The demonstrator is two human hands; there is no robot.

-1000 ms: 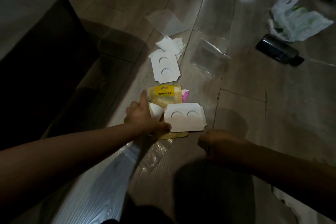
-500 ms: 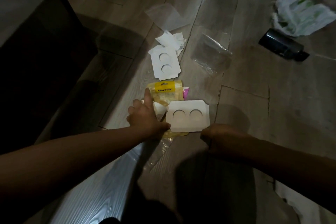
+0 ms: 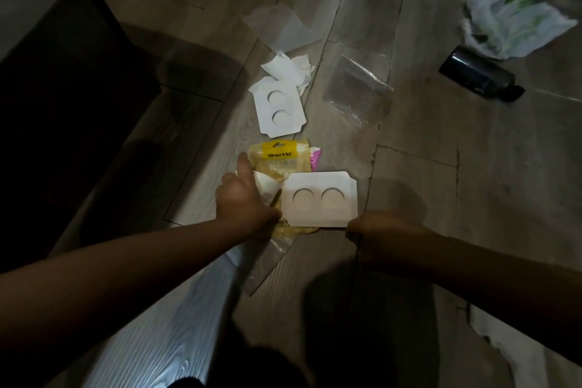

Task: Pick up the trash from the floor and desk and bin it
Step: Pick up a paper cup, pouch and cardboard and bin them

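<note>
Just beside the right hand [image 3: 382, 238] fingers lies the white card [image 3: 319, 199].

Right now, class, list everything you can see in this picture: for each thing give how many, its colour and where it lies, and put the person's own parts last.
floor: one, grey-brown wood planks, under everything
dark furniture: one, black, far left
white cards with two round cutouts: two, white; one between the hands, one further up
yellow packet: one, yellow, partly under the nearer card
pink scrap: one, pink, beside the packet
crumpled paper: one cluster, white, above the far card
clear plastic bags: three, see-through; one centre right, one top centre, one below the left hand
carrier bag: one, white with green, top right
bottle: one, black, lying below the carrier bag
white sheet: one, bottom right
left hand: on the packet
right hand: at the nearer card's corner
</note>
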